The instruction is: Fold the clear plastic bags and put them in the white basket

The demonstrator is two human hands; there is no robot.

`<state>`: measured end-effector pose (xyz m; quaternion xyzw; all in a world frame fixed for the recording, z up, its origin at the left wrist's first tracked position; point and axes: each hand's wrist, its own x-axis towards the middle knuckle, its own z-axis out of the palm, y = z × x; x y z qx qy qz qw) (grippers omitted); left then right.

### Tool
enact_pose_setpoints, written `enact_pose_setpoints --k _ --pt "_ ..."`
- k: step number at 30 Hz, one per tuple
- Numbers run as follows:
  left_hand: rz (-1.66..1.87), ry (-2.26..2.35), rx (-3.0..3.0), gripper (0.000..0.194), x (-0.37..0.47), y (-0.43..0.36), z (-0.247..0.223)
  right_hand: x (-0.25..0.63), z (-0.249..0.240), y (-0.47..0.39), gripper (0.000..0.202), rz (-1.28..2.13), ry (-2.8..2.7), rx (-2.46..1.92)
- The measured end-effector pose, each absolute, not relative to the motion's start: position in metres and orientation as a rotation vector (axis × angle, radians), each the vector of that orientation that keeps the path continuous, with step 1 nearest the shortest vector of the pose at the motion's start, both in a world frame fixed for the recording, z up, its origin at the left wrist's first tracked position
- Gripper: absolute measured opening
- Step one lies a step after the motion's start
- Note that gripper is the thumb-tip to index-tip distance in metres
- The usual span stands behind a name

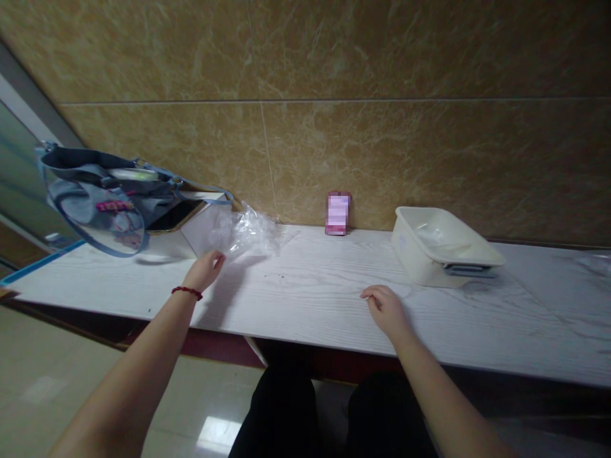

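Note:
My left hand (205,270), with a red bracelet at the wrist, is closed at the near edge of some clear plastic wrapping (252,232); what its fingers pinch is too small to make out. That wrapping lies against a white box (198,232). Over the white wood-grain table (305,299), my right hand (384,308) has its fingers curled together, and anything between them is too small to tell. To its right stands a cream plastic bin (415,254) with clear plastic inside and a dark clip on its front.
A blue denim bag (95,197) and a dark phone-like object (175,216) rest on the white box. Against the marble-patterned wall (305,146) leans a phone (338,213) with a lit screen. More clear plastic (596,262) lies at the far right.

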<state>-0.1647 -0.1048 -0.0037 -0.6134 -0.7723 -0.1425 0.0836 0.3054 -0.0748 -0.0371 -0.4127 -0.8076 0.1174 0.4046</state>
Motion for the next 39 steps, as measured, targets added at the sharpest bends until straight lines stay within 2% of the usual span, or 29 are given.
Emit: enact_pose_setpoints --k 8,14,16,20,23,25,27,30,34,37,39 --pt "-0.421 -2.581 -1.668 0.037 -0.175 -0.093 0.011 0.307 -0.039 -0.076 0.021 0.329 -2.02 -1.066" --pt "-0.672 -2.619 -1.661 0.034 -0.158 -0.094 0.011 0.301 -0.036 -0.074 0.021 0.39 -2.015 -1.073" --pt "-0.929 -2.629 -1.738 0.034 -0.137 -0.091 0.017 0.291 -0.031 -0.071 0.02 0.443 -2.009 -1.076" --pt "-1.667 -2.594 -1.933 0.034 -0.071 -0.085 0.037 0.252 -0.017 -0.069 0.02 0.646 -1.972 -1.042" --pt "-2.283 -2.644 -2.038 0.033 -0.017 -0.087 0.054 0.224 -0.002 -0.068 0.037 0.595 -1.986 -0.914" --pt "-2.424 -2.735 -2.203 0.03 0.01 -0.092 0.062 0.213 0.011 -0.068 0.049 0.502 -2.002 -0.83" --pt "-2.4 -2.881 -2.346 0.03 0.027 -0.096 0.065 0.21 0.024 -0.065 0.042 0.44 -2.026 -0.763" --pt "-2.249 -3.155 -2.412 0.031 0.036 -0.099 0.064 0.216 0.039 -0.062 0.014 0.449 -2.081 -0.718" --pt "-2.18 -3.342 -2.429 0.036 0.036 -0.098 0.06 0.227 0.049 -0.069 0.019 0.544 -2.159 -0.676" --pt "-2.134 -3.388 -2.461 0.04 0.037 -0.099 0.06 0.229 0.051 -0.081 0.047 0.556 -2.246 -0.627" --pt "-2.009 -3.408 -2.532 0.044 0.039 -0.1 0.061 0.229 0.049 -0.087 0.037 0.572 -2.246 -0.677"
